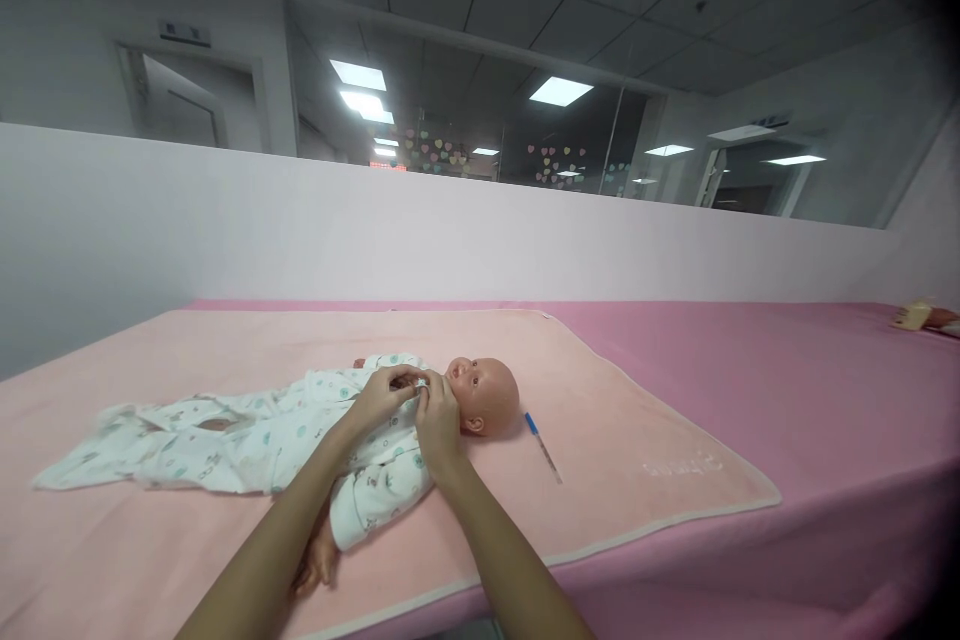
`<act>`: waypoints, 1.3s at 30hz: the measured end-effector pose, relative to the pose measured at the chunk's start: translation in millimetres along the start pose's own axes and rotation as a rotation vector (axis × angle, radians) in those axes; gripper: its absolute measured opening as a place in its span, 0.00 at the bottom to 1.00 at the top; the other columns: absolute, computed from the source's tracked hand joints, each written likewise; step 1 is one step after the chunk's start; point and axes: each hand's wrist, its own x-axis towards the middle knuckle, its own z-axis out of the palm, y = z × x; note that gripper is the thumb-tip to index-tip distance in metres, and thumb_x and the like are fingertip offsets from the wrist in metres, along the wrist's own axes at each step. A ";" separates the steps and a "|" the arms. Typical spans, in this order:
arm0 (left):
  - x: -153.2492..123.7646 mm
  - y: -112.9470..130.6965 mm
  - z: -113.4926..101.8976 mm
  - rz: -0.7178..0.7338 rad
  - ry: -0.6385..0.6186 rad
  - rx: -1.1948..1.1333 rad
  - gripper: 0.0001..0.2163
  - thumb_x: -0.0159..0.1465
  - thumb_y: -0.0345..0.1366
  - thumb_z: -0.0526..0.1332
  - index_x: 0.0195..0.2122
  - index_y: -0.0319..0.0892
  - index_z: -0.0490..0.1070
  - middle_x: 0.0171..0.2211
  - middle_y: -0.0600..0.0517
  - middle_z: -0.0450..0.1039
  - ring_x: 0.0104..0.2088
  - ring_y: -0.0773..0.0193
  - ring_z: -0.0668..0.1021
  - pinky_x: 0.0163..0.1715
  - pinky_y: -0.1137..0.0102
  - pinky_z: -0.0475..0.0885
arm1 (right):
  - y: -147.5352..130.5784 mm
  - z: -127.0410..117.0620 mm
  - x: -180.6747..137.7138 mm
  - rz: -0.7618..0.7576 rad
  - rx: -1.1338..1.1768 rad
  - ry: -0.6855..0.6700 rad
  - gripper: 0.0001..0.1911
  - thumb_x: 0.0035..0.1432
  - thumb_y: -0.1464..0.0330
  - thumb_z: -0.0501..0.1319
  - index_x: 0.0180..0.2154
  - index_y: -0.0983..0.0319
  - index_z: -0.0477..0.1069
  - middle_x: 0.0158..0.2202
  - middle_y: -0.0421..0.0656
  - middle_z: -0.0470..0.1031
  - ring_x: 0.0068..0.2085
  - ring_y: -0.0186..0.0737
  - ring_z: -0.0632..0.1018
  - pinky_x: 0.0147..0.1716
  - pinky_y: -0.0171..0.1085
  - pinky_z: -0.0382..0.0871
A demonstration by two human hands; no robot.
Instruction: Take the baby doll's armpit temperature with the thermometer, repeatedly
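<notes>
A baby doll [495, 394] lies on its back, its bald head toward the right. It wears a white romper [285, 430] with a small green print. Close under the doll's chin, my left hand [388, 392] has its fingers curled and pinches the romper near the neckline. From the other side my right hand [438, 418] grips the same bit of cloth, its fingertips almost meeting those of the left. What exactly lies between the fingertips is too small to make out. The doll's near hand [318, 560] sticks out of its sleeve beside my left forearm.
Right of the head lies a thin clear stick with a blue end, like a thermometer [543, 446]. Beneath is a peach blanket [645, 510] on a pink table cover [750, 370]. A low white wall [480, 230] runs behind. A yellowish object [912, 314] sits at far right.
</notes>
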 end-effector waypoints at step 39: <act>-1.4 -6.9 2.1 0.033 0.004 0.091 0.15 0.56 0.38 0.54 0.41 0.41 0.73 0.38 0.49 0.75 0.39 0.58 0.74 0.41 0.67 0.66 | 3.1 2.0 -2.4 -0.001 -0.034 -0.013 0.18 0.55 0.78 0.46 0.44 0.62 0.67 0.37 0.47 0.71 0.37 0.40 0.73 0.38 0.36 0.68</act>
